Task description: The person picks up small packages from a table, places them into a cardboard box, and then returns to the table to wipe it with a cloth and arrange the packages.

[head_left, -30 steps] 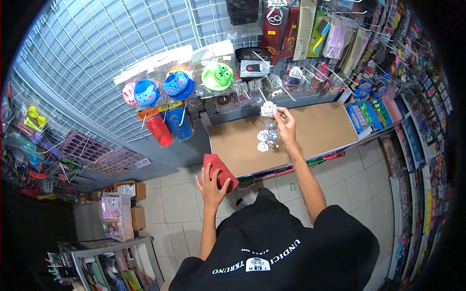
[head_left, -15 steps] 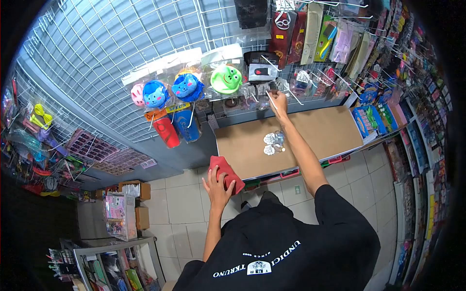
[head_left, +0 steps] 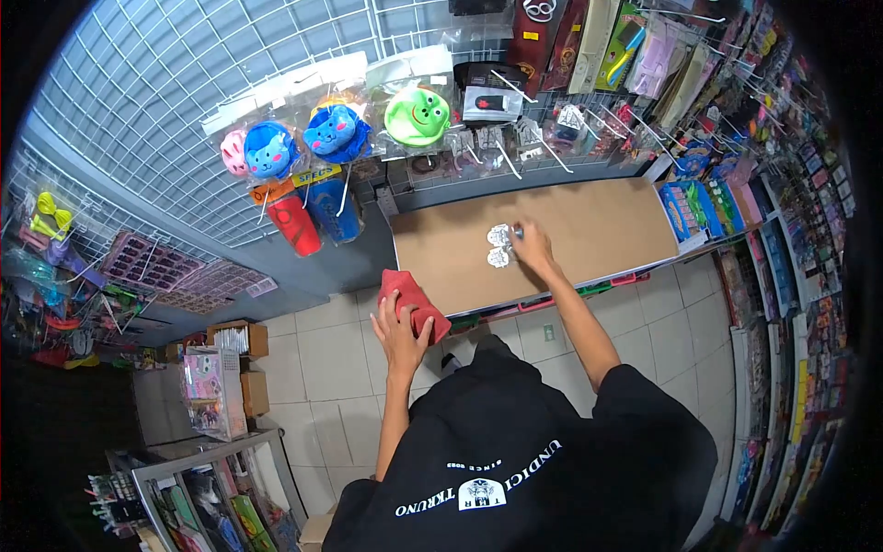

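My left hand (head_left: 401, 340) holds a folded red cloth (head_left: 411, 299) at the left front corner of a brown-topped shelf (head_left: 598, 216). Its fingers are curled over the cloth. On the shelf lie small packets with white printed header cards (head_left: 498, 247). My right hand (head_left: 533, 248) is closed at the right side of these packets, its fingertips on their clear parts. The fingers partly hide what they pinch.
Above the shelf, hooks on a wire grid hold a green frog-face pouch (head_left: 418, 117), blue animal-face pouches (head_left: 336, 132) and a red case (head_left: 293, 224). Blue boxes of goods (head_left: 690, 210) stand at the shelf's right end. A glass-topped cabinet (head_left: 216, 492) is at lower left.
My right hand has come down from the hanging hooks to the packets on the shelf. The left hand still holds the red cloth at the corner. The view has shifted slightly.
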### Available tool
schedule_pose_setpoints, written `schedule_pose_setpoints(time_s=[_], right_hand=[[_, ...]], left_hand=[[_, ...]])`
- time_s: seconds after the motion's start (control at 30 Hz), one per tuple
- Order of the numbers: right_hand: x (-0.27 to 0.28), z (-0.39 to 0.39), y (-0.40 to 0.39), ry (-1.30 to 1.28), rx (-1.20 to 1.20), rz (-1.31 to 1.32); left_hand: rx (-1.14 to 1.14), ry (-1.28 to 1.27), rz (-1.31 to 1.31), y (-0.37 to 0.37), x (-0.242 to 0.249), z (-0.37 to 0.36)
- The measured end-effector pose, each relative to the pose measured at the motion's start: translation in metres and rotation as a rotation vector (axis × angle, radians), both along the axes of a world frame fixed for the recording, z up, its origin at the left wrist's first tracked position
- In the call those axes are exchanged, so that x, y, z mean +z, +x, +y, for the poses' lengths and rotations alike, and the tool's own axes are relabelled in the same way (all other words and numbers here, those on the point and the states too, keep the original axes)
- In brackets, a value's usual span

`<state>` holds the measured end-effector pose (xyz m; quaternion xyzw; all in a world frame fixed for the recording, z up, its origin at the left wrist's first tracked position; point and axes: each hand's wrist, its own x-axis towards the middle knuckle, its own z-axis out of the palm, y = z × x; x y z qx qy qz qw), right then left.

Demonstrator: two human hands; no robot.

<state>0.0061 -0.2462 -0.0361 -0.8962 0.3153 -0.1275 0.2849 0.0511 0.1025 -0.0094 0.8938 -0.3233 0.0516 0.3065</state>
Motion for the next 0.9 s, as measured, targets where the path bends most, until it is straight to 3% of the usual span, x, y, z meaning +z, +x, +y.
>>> schedule_pose_setpoints(time_s=[0.1,0.2,0.4,0.5,0.7,0.8,0.83,0.9], right_hand=[[-0.027,0.013,-0.032,-0.063,0.023,0.173],[-0.052,0.008,-0.042,-0.141,0.063,0.067],[-0.06,0.004,-0.035,-0.36,0.265,0.133],[-0.052,0.003,-0.027,-0.245,0.268,0.232],[-0.053,0.005,-0.03,-0.285,0.186,0.254],[-0.055,0.006,-0.033,-0.026,0.112,0.121],[-0.053,0.005,-0.035,-0.044,0.089,0.143],[-0.051,0.005,-0.036,0.184,0.052,-0.096]], left_hand=[[-0.004,0.006,0.002,0.001,-0.001,0.001],[0.001,0.042,-0.012,0.001,-0.002,0.001],[-0.014,0.026,-0.003,0.002,-0.002,0.001],[-0.035,0.057,-0.018,0.004,-0.002,0.003],[-0.034,-0.012,0.01,0.003,-0.003,0.002],[-0.028,0.001,0.011,0.003,-0.003,0.003],[-0.025,-0.004,0.012,0.002,-0.003,0.003],[-0.021,-0.013,0.012,0.002,-0.003,0.003]])
